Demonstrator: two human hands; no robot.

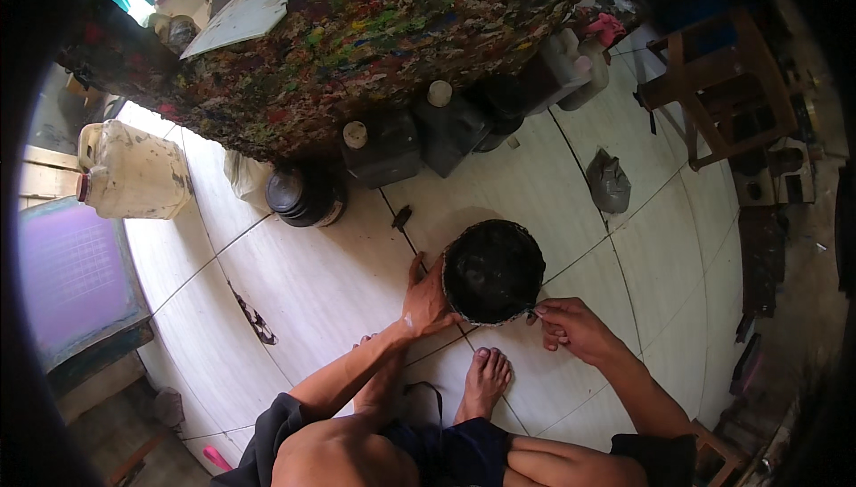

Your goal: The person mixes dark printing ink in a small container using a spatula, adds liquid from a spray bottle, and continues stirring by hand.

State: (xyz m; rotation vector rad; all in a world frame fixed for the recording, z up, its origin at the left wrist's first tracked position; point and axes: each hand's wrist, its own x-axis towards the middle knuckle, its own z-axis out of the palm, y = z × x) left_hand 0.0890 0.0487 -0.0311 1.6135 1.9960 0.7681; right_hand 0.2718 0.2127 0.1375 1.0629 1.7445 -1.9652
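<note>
**Both hands at a round dark container, low over the tiled floor**

Steadiness matters most in handling this container (493, 271): the left hand (428, 301) does best as a firm brace against the wall, while the right hand (572, 326) works lightly at the rim. Holding it level would guard against spilling whatever dark matter lies inside, and small, even movements should suit the rough, crusted edge better than a hard pull. The bare foot (487, 378) just below it is best left clear.

The container lies between the hands, in front of the person, above the pale tiled floor (334, 273); whether it rests there or is lifted a little, I cannot tell. The left hand spreads along its left side, palm toward the wall, though how tightly it grips is unclear. The right hand is at its lower right edge, thumb and fingers drawn together; whether they pinch the rim itself or something slim beside it cannot be made out.
</note>
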